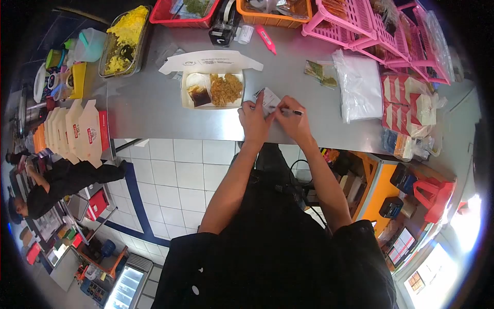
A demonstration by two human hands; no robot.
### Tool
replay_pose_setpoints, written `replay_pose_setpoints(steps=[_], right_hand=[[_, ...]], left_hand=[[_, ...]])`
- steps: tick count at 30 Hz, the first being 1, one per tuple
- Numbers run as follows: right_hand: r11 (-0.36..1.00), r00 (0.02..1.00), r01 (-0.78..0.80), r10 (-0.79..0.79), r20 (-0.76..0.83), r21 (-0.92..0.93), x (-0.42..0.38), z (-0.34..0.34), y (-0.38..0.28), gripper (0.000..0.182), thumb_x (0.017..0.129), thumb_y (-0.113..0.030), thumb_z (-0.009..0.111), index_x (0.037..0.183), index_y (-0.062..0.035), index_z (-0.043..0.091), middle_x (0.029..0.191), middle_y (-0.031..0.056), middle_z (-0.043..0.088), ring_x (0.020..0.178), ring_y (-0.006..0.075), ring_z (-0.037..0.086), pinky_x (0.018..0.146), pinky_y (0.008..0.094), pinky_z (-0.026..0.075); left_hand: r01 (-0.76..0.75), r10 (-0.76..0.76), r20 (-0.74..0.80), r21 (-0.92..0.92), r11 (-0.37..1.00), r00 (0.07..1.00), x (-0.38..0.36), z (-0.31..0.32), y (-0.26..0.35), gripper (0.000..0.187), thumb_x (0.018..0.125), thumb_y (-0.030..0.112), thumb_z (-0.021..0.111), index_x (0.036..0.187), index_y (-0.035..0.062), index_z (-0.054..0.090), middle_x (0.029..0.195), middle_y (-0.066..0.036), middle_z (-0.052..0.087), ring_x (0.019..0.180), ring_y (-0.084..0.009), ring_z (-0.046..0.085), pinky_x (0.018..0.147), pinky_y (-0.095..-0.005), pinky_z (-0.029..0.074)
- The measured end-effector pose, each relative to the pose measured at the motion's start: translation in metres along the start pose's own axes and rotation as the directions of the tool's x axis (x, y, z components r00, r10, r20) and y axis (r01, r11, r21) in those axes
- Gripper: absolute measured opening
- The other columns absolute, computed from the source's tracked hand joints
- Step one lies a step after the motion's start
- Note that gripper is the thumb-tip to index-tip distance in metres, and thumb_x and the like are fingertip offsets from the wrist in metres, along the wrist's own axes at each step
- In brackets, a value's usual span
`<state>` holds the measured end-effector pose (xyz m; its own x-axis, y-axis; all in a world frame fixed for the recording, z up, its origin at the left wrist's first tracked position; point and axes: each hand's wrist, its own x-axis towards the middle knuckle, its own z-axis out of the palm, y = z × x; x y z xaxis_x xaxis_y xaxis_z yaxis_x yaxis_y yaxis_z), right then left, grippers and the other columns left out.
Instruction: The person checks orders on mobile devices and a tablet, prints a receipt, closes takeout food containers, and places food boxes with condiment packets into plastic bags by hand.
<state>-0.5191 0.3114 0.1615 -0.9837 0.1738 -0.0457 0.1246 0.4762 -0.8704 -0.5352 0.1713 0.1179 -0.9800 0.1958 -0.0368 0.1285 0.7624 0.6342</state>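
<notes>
A small white printed slip (270, 100) lies on the steel table just right of an open food box. My left hand (254, 121) rests at the slip's left edge, its fingers pressing on it. In my right hand (295, 119) is a dark pen (292, 111), pinched between the fingers, with its tip at the slip's right side. The open white box (213, 106) holds brown fried food (226, 89) on the right and a white portion with a dark brown packet (198, 95) on the left. Its lid (211, 62) is folded back.
Along the back stand a tray of yellow food (125, 41), red (180, 20) and orange (275, 19) baskets, a tape dispenser (225, 26), a pink marker (266, 39) and pink racks (355, 26). Plastic bags (358, 87) lie right, folded boxes (74, 131) left. Another person (62, 183) stands far left.
</notes>
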Motion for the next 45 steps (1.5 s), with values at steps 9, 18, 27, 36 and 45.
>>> replay_pose_setpoints(steps=[9,18,27,36,45], right_hand=[[0.999,0.996,0.041,-0.041,-0.079,-0.003,0.0,0.001,0.008,0.015,0.08,-0.007,0.07,0.087,-0.0014,0.058,0.085,0.0156,0.064,0.073,0.0307,0.063,0.069,0.0372,0.052],[1.0,0.999,-0.024,0.023,-0.048,-0.019,-0.001,-0.003,-0.004,0.016,0.079,-0.008,0.068,0.086,-0.0002,0.057,0.081,0.0162,0.063,0.073,0.0306,0.064,0.067,0.0375,0.051],[0.969,0.85,-0.208,0.248,-0.466,0.136,-0.011,-0.041,-0.005,0.018,0.077,-0.009,0.07,0.088,-0.0018,0.057,0.086,0.0167,0.064,0.079,0.0313,0.065,0.068,0.0411,0.049],[0.894,0.911,-0.373,0.302,-0.28,-0.248,-0.056,-0.006,0.067,0.039,0.078,-0.025,0.068,0.108,-0.0042,0.053,0.083,0.0185,0.068,0.079,0.0368,0.07,0.065,0.0503,0.055],[0.891,0.823,-0.406,0.259,-0.505,-0.204,-0.071,0.01,0.06,0.033,0.082,-0.026,0.065,0.104,-0.0043,0.054,0.074,0.0154,0.068,0.069,0.0358,0.069,0.061,0.0486,0.055]], left_hand=[[0.008,-0.008,-0.006,0.004,1.0,1.0,0.002,0.0,0.0,0.077,0.075,0.031,0.082,0.145,0.0209,0.05,0.107,-0.013,0.044,0.096,-0.0306,0.043,0.088,-0.0432,0.038],[0.012,-0.012,0.022,-0.002,1.0,1.0,0.003,-0.001,-0.003,0.077,0.074,0.032,0.082,0.144,0.0204,0.051,0.107,-0.014,0.046,0.098,-0.0319,0.044,0.087,-0.0452,0.04],[-0.263,0.256,0.069,0.127,0.957,0.964,-0.003,0.025,-0.019,0.082,0.073,0.045,0.08,0.146,0.0235,0.049,0.111,-0.017,0.05,0.101,-0.0371,0.048,0.086,-0.0498,0.038],[-0.599,0.557,0.356,0.013,0.8,0.751,0.027,0.02,0.007,0.087,0.069,0.039,0.085,0.144,0.0183,0.048,0.131,-0.019,0.046,0.116,-0.0418,0.045,0.1,-0.051,0.037],[-0.347,0.469,0.569,-0.315,0.883,0.676,0.021,-0.007,0.003,0.069,0.083,0.034,0.078,0.139,0.0051,0.049,0.127,-0.017,0.058,0.113,-0.0295,0.057,0.098,-0.0429,0.044]])
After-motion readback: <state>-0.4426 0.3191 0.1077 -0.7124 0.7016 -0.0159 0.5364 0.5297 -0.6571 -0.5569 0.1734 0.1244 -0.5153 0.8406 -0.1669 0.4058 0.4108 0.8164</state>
